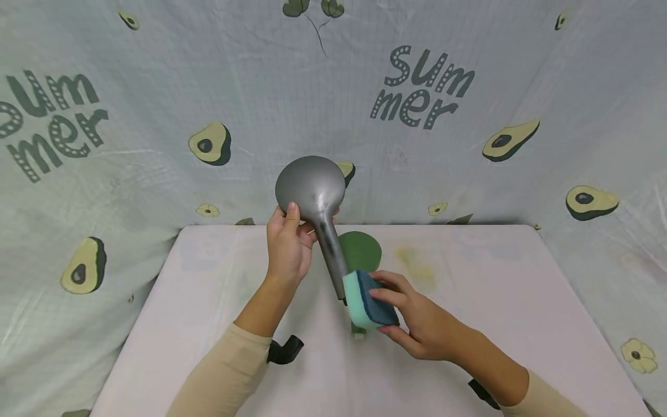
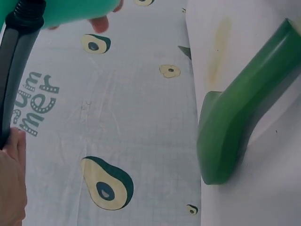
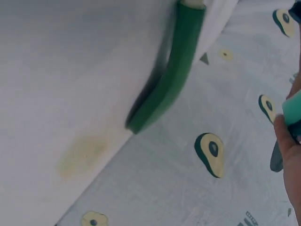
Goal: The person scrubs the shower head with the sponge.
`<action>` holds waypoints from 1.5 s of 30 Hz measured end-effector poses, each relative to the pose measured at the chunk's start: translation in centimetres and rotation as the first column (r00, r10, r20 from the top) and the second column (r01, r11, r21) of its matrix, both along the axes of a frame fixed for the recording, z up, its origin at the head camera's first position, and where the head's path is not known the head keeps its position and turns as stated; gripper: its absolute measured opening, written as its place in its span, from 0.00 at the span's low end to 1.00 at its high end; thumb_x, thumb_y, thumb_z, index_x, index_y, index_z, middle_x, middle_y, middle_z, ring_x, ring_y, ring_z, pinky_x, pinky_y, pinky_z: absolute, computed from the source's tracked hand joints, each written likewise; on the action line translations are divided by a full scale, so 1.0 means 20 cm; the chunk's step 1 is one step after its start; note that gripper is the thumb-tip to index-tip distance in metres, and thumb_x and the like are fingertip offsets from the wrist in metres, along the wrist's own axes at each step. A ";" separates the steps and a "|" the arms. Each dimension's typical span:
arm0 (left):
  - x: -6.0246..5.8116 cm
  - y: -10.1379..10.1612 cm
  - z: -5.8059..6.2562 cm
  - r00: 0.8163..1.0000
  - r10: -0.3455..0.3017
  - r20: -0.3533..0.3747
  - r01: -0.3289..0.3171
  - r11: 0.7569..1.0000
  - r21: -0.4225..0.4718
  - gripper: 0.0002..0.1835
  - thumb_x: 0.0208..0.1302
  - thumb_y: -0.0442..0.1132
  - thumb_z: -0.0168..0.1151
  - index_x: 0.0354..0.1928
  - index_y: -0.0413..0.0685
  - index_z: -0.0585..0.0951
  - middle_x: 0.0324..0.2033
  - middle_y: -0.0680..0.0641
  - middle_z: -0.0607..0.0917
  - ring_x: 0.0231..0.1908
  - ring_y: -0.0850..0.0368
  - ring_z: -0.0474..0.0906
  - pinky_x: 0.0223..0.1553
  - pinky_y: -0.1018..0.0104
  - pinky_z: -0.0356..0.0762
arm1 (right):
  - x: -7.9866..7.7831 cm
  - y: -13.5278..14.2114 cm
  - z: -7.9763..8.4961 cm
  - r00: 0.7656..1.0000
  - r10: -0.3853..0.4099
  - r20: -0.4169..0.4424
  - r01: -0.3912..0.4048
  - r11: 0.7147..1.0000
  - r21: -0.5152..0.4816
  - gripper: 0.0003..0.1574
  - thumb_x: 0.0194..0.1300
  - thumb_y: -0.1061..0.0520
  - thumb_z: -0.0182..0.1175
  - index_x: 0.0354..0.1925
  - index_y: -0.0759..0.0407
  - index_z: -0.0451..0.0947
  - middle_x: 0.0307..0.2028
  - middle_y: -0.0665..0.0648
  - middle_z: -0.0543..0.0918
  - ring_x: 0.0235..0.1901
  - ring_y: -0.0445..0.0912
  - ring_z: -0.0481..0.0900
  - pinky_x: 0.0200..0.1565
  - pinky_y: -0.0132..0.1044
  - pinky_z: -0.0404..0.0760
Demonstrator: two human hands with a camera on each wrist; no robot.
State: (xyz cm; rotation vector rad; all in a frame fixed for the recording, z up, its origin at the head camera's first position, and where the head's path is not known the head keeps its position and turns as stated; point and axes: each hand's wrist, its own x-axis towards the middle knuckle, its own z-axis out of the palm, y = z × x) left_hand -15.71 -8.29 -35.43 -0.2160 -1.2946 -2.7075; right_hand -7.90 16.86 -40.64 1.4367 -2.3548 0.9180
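My left hand grips a grey shower head by the edge of its round head, thumb on the back. The smooth back faces the head camera, and the handle slants down to the right. My right hand pinches a sponge, turquoise foam on one side and dark blue scouring layer on the other. In the head view the foam overlaps the handle's lower end. In the left wrist view the sponge lies across the handle's threaded tip. Below, a green shower head lies on the table, partly hidden.
The white table carries a yellowish stain right of the green shower head. A pale cloth printed with avocados hangs behind and around the table. Black pieces show beside both forearms.
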 end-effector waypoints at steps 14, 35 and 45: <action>-0.01 0.10 -0.04 0.975 0.074 0.208 -0.022 0.970 -0.242 0.21 0.84 0.38 0.43 0.71 0.35 0.60 0.64 0.31 0.75 0.56 0.39 0.84 0.47 0.54 0.88 | -0.07 -0.10 0.18 0.943 -0.168 -0.286 0.227 0.956 0.185 0.44 0.58 0.58 0.77 0.70 0.40 0.74 0.68 0.64 0.72 0.62 0.59 0.75 0.60 0.53 0.83; -0.08 0.01 -0.06 0.950 0.173 0.260 -0.104 0.960 -0.259 0.24 0.78 0.34 0.48 0.70 0.42 0.56 0.64 0.35 0.70 0.55 0.37 0.82 0.45 0.54 0.88 | 0.02 -0.14 0.09 0.747 0.084 -0.659 0.249 0.885 0.394 0.16 0.75 0.57 0.62 0.59 0.47 0.82 0.65 0.56 0.74 0.61 0.56 0.74 0.64 0.46 0.78; -0.07 0.00 -0.03 0.963 0.171 0.208 -0.119 0.963 -0.240 0.23 0.80 0.34 0.44 0.71 0.41 0.55 0.61 0.31 0.73 0.47 0.36 0.87 0.41 0.53 0.89 | 0.01 -0.15 0.12 0.882 -0.032 -0.470 0.195 0.933 0.304 0.39 0.57 0.57 0.79 0.65 0.38 0.77 0.66 0.60 0.73 0.61 0.58 0.74 0.60 0.49 0.82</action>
